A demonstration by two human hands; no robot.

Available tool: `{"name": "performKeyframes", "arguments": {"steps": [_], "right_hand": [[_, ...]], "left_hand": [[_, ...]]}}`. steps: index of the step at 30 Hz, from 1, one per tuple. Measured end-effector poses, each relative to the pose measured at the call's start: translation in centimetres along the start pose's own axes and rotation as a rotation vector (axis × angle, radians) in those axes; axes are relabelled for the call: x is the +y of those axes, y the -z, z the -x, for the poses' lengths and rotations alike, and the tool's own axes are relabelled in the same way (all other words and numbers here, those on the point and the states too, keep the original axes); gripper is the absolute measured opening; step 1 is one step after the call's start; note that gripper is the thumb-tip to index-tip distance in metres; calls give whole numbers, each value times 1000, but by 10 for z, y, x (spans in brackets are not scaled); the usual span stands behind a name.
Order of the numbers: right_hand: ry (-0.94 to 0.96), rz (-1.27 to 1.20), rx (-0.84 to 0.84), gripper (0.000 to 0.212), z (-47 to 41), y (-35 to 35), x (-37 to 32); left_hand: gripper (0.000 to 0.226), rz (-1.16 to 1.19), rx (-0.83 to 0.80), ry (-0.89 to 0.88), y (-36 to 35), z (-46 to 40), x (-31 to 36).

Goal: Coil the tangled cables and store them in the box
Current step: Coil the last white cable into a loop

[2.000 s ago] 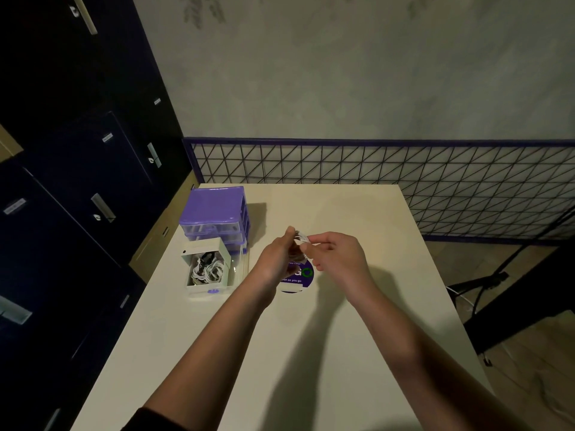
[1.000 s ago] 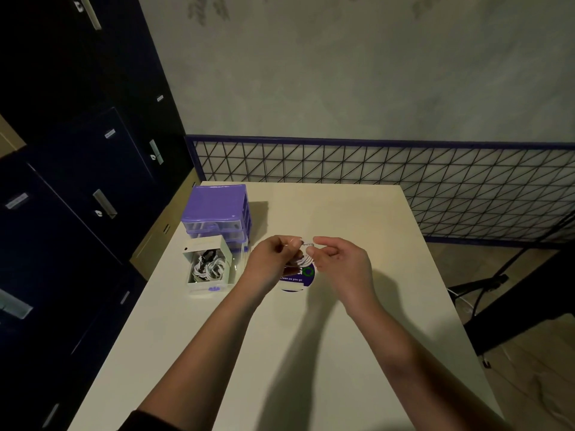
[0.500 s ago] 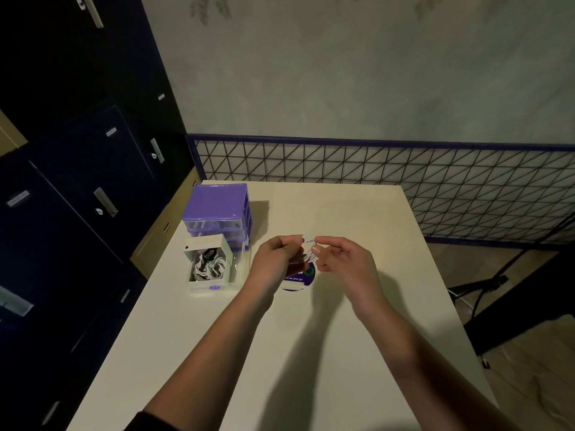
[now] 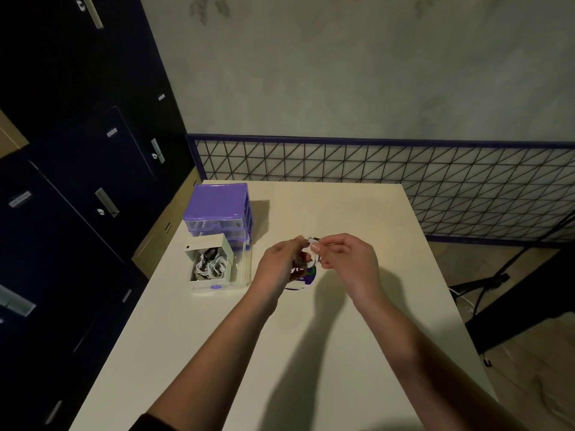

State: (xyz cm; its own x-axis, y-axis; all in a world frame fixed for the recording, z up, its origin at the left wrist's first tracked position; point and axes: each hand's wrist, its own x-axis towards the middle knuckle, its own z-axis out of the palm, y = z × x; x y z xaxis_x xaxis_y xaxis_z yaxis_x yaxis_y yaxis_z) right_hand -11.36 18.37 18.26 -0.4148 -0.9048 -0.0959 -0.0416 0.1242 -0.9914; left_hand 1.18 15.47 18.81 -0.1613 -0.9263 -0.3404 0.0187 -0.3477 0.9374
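The table [image 4: 342, 353] has a smooth, matt cream top. At ten o'clock on it, the drawer unit [image 4: 217, 206] is glossy purple plastic with clear drawer fronts; the white box [image 4: 209, 262] looks like matt card. The fence [image 4: 404, 169] behind is thin dark metal wire.

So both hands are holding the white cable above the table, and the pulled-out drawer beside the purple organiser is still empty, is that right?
Not quite: the drawer is not empty. The head view shows coiled white and dark cables already lying in it. The rest holds: the left hand and right hand hold the white cable above the table, and the drawer sits beside the purple organiser.
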Motion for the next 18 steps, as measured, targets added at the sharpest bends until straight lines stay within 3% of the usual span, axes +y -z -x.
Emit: {"name": "performKeyframes", "arguments": {"steps": [12,18], "right_hand": [[95,31,40,11,7,-4,1],[99,2,50,10,6,-4,1]], "left_hand": [[52,-172,-150,127,3,-5,7],[39,-57,-165,160,1,-7,5]]}}
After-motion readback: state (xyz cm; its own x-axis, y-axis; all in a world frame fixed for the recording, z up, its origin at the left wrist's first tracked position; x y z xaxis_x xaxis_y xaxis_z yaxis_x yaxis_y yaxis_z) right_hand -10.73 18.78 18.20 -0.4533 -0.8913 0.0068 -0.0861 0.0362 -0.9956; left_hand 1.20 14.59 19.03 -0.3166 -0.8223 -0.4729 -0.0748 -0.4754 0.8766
